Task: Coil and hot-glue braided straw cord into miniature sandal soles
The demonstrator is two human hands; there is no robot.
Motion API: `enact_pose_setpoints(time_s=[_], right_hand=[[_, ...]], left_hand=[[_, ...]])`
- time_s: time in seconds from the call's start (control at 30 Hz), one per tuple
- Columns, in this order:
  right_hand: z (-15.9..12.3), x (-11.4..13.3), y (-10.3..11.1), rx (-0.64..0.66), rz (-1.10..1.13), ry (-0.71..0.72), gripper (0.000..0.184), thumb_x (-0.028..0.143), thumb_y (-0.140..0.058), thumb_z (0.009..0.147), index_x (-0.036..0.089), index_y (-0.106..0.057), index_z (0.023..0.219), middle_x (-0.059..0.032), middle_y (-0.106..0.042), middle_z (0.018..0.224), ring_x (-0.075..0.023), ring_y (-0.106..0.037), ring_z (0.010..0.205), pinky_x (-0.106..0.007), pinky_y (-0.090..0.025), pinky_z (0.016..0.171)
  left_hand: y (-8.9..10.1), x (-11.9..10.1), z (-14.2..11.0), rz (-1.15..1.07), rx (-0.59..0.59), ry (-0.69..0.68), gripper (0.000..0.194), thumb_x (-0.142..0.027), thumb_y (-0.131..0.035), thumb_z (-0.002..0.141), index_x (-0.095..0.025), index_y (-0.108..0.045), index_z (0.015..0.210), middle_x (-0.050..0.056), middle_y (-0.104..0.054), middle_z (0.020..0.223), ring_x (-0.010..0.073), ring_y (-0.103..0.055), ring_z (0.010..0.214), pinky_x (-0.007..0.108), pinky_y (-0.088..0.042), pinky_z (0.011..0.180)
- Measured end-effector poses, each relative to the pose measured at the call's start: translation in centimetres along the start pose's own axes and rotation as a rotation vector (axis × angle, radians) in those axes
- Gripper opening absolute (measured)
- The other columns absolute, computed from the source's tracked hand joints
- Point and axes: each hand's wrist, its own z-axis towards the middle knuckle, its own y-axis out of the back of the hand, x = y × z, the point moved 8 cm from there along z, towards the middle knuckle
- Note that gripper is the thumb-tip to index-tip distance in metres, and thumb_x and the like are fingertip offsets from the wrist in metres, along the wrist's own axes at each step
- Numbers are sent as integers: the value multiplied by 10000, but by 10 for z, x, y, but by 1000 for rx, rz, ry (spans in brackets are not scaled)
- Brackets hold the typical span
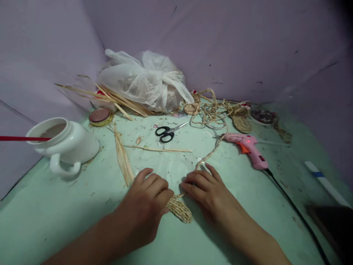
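Observation:
My left hand point(147, 198) is closed around one end of a small oblong piece of coiled straw braid point(181, 210), whose rounded end sticks out to the right. A straw cord point(211, 151) runs from that piece under my right hand point(208, 193), then away toward a tangle of cord point(209, 112) at the back. The fingers of my right hand are curled over the cord and grip it near the piece. Their tips are partly hidden. Beyond both hands lie black-handled scissors point(167, 133), and a pink glue gun point(245, 145) with a lit red light rests to the right.
A white mug point(74, 141) with a red stick stands at left. Dry straw strips point(122, 158) lie near my left hand. Behind are a round tin point(100, 116), a tied white plastic bag point(146, 81) and coiled straw pieces point(242, 123). A black cable point(296, 213) crosses at right.

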Motion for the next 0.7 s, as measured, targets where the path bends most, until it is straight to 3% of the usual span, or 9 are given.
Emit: enact_pose_setpoints(time_s=[0.2,0.4,0.53,0.7], right_hand=[[4,-2,5,-62,-65,-13,261,27,-571,699,211,-685,844,3,-646,702,-176,-573,713,-457,-300,1013],[9,5,4,-85,-242,0,250,24,-580,590,215,-670,724,-4,-637,647,-205,-546,664,-397,-378,785],[9,7,-1,-31,-267,-49,236,18,-548,556,198,-629,685,-27,-632,656,-210,-543,617,-319,-369,555],[1,5,3,41,-115,-157,194,99,-505,650,191,-606,788,-48,-661,710,-230,-609,620,-312,-405,467]], left_hand=[[-4,12,0,-55,92,165,185,-104,-579,746,-187,-591,912,40,-590,886,228,-489,847,441,-375,800],[-9,11,1,-53,146,164,114,-114,-539,781,-190,-586,852,34,-578,866,224,-481,835,456,-358,822],[-8,8,0,-60,88,115,138,-96,-500,770,-190,-574,840,38,-567,840,219,-479,801,473,-358,823],[-3,2,-3,33,-34,6,204,-69,-479,746,-193,-570,878,38,-578,846,212,-495,803,523,-315,914]])
